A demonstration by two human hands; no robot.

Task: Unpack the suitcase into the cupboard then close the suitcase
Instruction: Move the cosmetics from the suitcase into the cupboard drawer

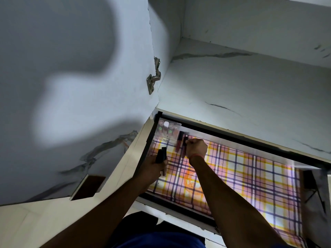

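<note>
2 hands (196, 148) | R fingers pinch tube (184, 146) | L (157, 165) grips blk tubes (161, 155) | drawer (149, 140)

One clear pack (167, 130) of four small bottles, three dark cosmetic tubes (179, 143), two hands (196, 147).

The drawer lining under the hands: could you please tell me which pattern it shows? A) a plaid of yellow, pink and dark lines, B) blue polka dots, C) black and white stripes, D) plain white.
A: the drawer lining is a plaid of yellow and pink bands crossed by dark lines, seen beneath the right hand and the left hand, each holding a dark cosmetic tube.
</note>
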